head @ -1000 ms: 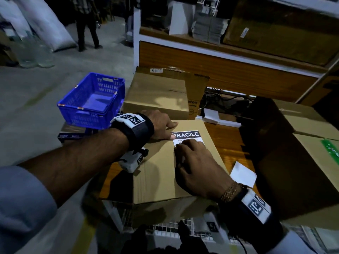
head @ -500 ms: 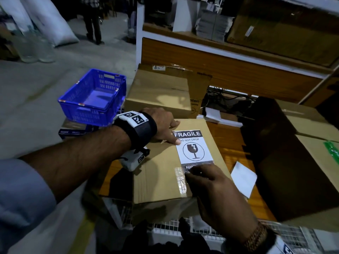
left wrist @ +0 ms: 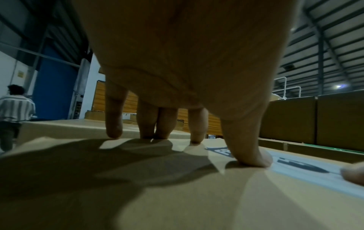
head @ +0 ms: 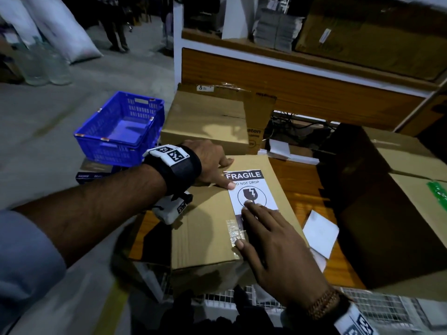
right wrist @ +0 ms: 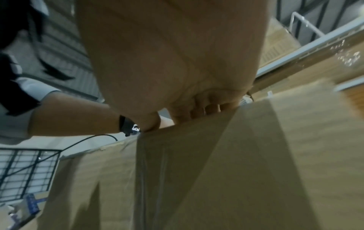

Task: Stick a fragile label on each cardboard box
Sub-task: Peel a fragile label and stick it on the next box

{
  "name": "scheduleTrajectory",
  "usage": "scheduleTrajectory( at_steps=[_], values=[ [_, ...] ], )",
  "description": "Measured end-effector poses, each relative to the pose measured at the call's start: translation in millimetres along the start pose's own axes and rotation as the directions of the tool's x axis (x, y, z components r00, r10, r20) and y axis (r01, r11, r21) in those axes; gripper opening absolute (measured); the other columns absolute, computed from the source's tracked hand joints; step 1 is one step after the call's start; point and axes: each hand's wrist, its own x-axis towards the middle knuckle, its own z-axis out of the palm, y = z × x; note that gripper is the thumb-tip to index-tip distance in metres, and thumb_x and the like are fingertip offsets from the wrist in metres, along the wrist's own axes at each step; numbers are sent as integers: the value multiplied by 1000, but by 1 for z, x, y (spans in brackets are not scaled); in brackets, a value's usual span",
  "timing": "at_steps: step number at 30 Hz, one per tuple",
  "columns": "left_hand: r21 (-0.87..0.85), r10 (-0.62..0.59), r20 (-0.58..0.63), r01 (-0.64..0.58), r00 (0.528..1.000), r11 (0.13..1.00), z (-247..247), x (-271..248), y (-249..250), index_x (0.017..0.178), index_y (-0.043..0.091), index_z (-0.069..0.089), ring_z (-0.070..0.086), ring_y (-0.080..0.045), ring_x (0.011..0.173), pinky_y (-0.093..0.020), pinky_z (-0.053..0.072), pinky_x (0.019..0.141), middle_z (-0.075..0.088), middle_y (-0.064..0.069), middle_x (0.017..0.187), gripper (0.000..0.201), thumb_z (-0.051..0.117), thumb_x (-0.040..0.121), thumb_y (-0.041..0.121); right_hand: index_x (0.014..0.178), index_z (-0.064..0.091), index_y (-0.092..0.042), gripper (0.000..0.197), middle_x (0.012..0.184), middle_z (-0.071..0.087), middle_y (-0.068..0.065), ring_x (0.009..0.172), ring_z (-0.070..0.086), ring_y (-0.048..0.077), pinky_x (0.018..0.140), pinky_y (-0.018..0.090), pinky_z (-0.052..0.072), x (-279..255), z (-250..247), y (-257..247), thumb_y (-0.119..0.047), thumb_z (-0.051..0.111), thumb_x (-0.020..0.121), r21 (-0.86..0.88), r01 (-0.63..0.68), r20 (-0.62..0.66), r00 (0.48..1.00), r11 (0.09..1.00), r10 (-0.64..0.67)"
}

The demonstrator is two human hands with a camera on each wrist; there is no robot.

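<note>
A flat cardboard box (head: 203,228) lies in front of me on a wooden table, and a white FRAGILE label (head: 251,189) sits on its top near the far right corner. My left hand (head: 210,165) rests on the box with straight fingers, its thumb tip on the label's left edge. In the left wrist view the left hand's fingertips (left wrist: 114,132) touch the box top (left wrist: 177,194) and the thumb lies on the label (left wrist: 307,168). My right hand (head: 271,238) lies flat on the label's lower half, fingers spread. The right wrist view shows the box's taped side (right wrist: 216,171).
A blue plastic crate (head: 121,128) stands to the left on the floor side. Another closed box (head: 205,122) sits behind, and large boxes (head: 399,201) crowd the right. White backing papers (head: 319,230) lie on the wooden table (head: 297,187). A person (left wrist: 13,112) stands far off.
My right hand slid down the label toward me, uncovering it, then moved back up onto its lower half. The left hand stayed at the label's upper left.
</note>
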Motion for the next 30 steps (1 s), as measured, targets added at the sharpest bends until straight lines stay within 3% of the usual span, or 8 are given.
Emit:
scheduleTrajectory(
  at_steps=[2, 6, 12, 14, 18, 25, 28, 30],
  values=[
    [-7, -7, -8, 6, 1000, 1000, 1, 1, 1, 148, 53, 43, 60, -30, 121, -43, 51, 94, 64, 0, 137, 90, 55, 69, 94, 161, 35, -28, 72, 166, 32, -13, 148, 28, 6, 118, 19, 17, -8, 0, 3, -69, 26, 103, 15, -28, -16, 999, 1000, 28],
    [-8, -4, -28, 4, 1000, 1000, 3, 0, 0, 148, 50, 45, 59, -29, 121, -41, 50, 91, 64, 1, 138, 89, 56, 71, 92, 148, 54, -25, 63, 150, 54, -11, 130, 51, 8, 104, 23, 42, -27, -6, 10, -64, 39, 101, 91, -78, -86, 993, 993, 86],
    [6, 16, -18, -16, 1000, 1000, 2, 3, -2, 147, 51, 46, 58, -30, 122, -43, 50, 94, 63, 1, 137, 82, 54, 75, 90, 123, 69, -27, 43, 127, 64, -14, 109, 59, 9, 87, 25, 55, -36, -14, 23, -58, 52, 99, 101, -98, -179, 977, 990, 115],
    [8, 24, -18, -24, 1000, 1000, 1, 5, -4, 145, 53, 48, 58, -30, 122, -43, 50, 95, 64, 1, 135, 74, 53, 80, 87, 120, 67, -27, 43, 124, 59, -14, 109, 55, 10, 87, 28, 54, -32, -17, 25, -59, 50, 100, 124, -96, -178, 977, 988, 117],
    [4, 30, -12, -30, 999, 1000, 0, 9, -6, 143, 54, 50, 59, -28, 119, -40, 50, 90, 67, 2, 129, 60, 51, 88, 80, 134, 61, -20, 52, 131, 53, -8, 117, 50, 13, 94, 31, 52, -30, -10, 26, -59, 49, 101, 59, -98, -178, 978, 993, 107],
    [-20, 18, -44, -19, 999, 1000, 3, 16, -7, 133, 56, 58, 63, -25, 112, -44, 54, 92, 67, 6, 132, 41, 53, 94, 70, 99, 76, -27, 24, 103, 63, -12, 90, 55, 9, 68, 30, 56, -33, -24, 31, -47, 64, 94, 64, -99, -201, 973, 993, 110],
    [-23, 17, -54, -18, 998, 1000, 4, 18, -8, 132, 56, 59, 63, -25, 111, -42, 54, 91, 67, 8, 131, 37, 54, 97, 65, 100, 76, -33, 22, 100, 63, -19, 91, 57, 2, 74, 27, 57, -27, -36, 46, -47, 59, 96, 136, -106, -109, 987, 985, 121],
    [-29, 20, -64, -22, 998, 999, 4, 20, -8, 132, 56, 59, 63, -25, 112, -39, 53, 88, 67, 9, 131, 35, 53, 98, 63, 113, 74, -32, 20, 109, 68, -16, 97, 61, 3, 82, 27, 58, -21, -45, 61, -25, 69, 94, 162, -112, -70, 990, 980, 125]
  ],
)
